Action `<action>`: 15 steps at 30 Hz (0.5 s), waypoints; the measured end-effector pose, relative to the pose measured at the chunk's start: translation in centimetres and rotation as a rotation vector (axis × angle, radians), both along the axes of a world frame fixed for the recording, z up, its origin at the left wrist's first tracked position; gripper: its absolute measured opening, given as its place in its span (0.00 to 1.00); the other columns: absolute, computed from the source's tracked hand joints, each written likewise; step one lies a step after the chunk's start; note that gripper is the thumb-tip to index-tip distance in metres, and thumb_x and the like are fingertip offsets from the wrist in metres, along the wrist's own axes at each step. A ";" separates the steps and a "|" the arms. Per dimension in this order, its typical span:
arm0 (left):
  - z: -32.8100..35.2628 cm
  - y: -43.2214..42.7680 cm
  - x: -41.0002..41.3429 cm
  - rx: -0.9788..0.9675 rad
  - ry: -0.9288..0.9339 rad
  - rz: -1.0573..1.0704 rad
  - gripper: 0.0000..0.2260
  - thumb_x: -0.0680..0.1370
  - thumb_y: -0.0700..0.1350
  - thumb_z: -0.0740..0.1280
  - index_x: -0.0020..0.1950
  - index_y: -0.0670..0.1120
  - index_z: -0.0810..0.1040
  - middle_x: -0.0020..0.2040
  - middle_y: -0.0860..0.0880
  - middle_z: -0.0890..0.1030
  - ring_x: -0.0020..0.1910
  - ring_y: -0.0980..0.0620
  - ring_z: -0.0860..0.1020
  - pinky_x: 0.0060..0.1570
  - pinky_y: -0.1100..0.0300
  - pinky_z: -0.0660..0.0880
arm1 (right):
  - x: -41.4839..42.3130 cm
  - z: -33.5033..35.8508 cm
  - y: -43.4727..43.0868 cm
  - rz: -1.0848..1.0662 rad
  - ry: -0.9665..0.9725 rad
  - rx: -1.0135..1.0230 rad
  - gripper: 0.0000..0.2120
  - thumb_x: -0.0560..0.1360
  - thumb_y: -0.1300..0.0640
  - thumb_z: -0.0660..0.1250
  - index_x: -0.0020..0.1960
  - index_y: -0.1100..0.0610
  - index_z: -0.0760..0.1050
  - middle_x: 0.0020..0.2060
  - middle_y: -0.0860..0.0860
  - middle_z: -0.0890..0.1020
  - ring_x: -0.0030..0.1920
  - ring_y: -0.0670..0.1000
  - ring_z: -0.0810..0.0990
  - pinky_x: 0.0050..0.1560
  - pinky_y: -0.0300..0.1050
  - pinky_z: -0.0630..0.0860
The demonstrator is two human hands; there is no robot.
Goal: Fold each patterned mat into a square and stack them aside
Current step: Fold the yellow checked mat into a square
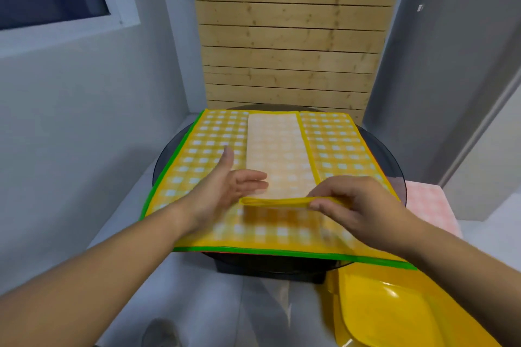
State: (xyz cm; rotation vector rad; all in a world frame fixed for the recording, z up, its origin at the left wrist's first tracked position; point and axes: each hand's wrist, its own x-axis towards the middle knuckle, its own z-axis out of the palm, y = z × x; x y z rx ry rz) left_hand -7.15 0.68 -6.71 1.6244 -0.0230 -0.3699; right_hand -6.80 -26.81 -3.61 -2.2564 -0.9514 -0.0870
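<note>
While the right hand (356, 203) pinches the mat's (203, 155) folded near edge, lying left-right, the left hand (225, 189) hovers open-fingered just left of it.

Two hands are over the work, the left hand (225, 189) and the right hand (358, 205). Two yellow checked mats: a green-edged mat (197, 155) beneath, a yellow-edged mat (332, 144) on top. One pink checked mat (428, 205) alongside. One round dark surface (166, 155). One yellow plastic chair (394, 310).

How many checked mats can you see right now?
3: a green-edged yellow mat spread on the round table, a yellow-edged one partly folded on it, a pink one at right. Others may be hidden underneath.
</note>
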 end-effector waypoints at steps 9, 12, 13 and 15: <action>-0.5 1.6 3.7 0.171 -0.144 0.113 0.11 0.77 0.49 0.74 0.58 0.50 0.80 0.53 0.50 0.87 0.52 0.54 0.84 0.49 0.67 0.78 | 8.8 3.4 3.5 -0.251 0.089 0.259 0.14 0.76 0.49 0.71 0.33 0.52 0.78 0.26 0.39 0.75 0.29 0.39 0.72 0.30 0.30 0.66; -0.8 0.9 4.0 0.358 -0.266 0.143 0.08 0.76 0.39 0.74 0.47 0.52 0.81 0.40 0.58 0.85 0.39 0.62 0.82 0.40 0.71 0.74 | 11.3 3.3 4.6 -0.326 0.128 0.329 0.13 0.74 0.47 0.72 0.36 0.54 0.81 0.26 0.40 0.77 0.28 0.38 0.73 0.30 0.31 0.68; -0.9 0.9 4.3 0.385 -0.269 0.148 0.08 0.77 0.39 0.74 0.43 0.52 0.80 0.34 0.59 0.83 0.34 0.63 0.79 0.36 0.72 0.72 | 11.8 3.1 4.8 -0.368 0.149 0.379 0.13 0.73 0.44 0.72 0.39 0.54 0.82 0.30 0.41 0.79 0.31 0.39 0.75 0.33 0.34 0.71; -1.1 0.8 5.0 0.400 -0.226 0.165 0.09 0.79 0.40 0.72 0.39 0.49 0.79 0.27 0.58 0.79 0.27 0.63 0.75 0.31 0.69 0.70 | 12.7 2.1 4.8 -0.456 0.236 0.461 0.17 0.71 0.38 0.71 0.47 0.52 0.81 0.40 0.43 0.82 0.42 0.44 0.79 0.42 0.41 0.75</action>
